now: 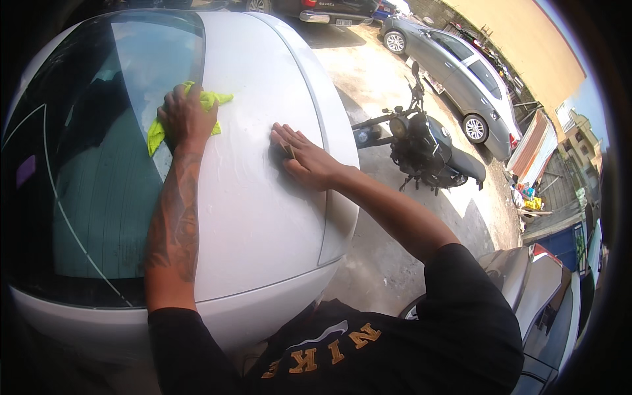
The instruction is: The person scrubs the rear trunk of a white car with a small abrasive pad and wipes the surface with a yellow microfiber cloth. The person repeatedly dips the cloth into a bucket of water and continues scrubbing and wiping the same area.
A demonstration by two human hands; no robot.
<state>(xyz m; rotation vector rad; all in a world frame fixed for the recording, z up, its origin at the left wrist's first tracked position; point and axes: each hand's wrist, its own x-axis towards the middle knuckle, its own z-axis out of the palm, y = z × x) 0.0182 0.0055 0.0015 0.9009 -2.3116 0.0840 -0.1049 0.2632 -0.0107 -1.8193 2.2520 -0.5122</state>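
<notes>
My left hand (187, 116) presses a bunched yellow-green cloth (157, 138) against a white car, where the white body panel (256, 217) meets the dark window glass (98, 217). Part of the cloth sticks out past the fingers onto the panel. Flat on the same panel, to the right, lies my right hand (308, 160). A thin tan piece (288, 150), perhaps folded sandpaper, shows between its thumb and fingers; the rest is hidden under the palm. Wet-looking streaks mark the paint between both hands.
A black motorcycle (429, 143) stands on the concrete right of the car. Beyond it is a grey sedan (454, 74), with a dark pickup (321, 10) at the back. Another car (513, 276) is close by at lower right. Corrugated sheets (531, 143) lean near the wall.
</notes>
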